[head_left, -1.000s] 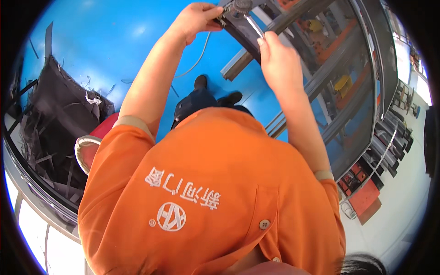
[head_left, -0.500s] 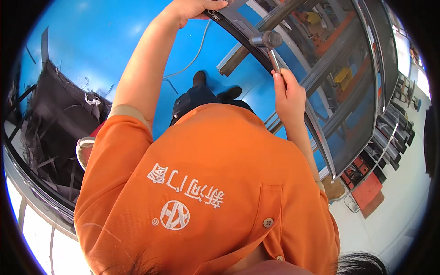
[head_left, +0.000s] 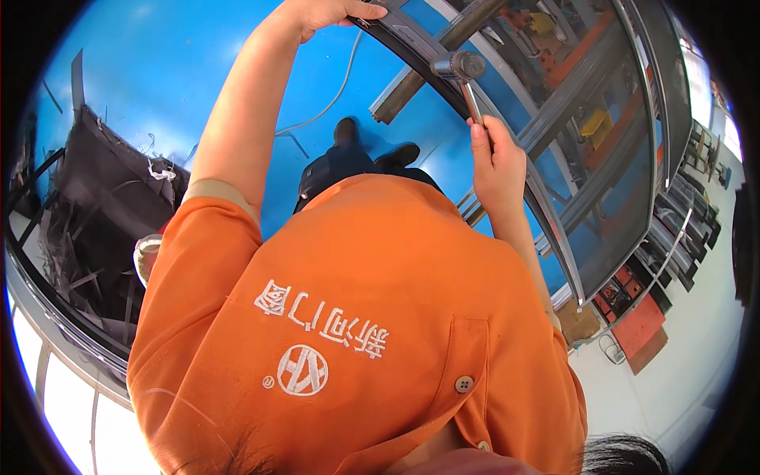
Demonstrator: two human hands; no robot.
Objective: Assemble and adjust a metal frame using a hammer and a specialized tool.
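My right hand point(head_left: 499, 158) is closed round the handle of a hammer point(head_left: 459, 66) with a thick, round metal head. The head is over the near edge of a dark screen frame point(head_left: 412, 54); whether it touches cannot be made out. See-through dark mesh point(head_left: 609, 214) fills the frame. At the top of the view my left hand point(head_left: 328, 14) grips the frame's far left corner, thumb on top and the other fingers partly hidden beneath.
Below the mesh show metal profile bars point(head_left: 396, 96) and a yellow bin point(head_left: 595, 125). A thin cable point(head_left: 336, 103) lies on the blue floor. To the left stands a container of black scraps point(head_left: 111, 182). A red box point(head_left: 637, 321) and dark profiles point(head_left: 673, 226) are at right.
My left hand and forearm have shifted slightly left and up. The right hand and hammer have barely moved and stay over the frame edge.
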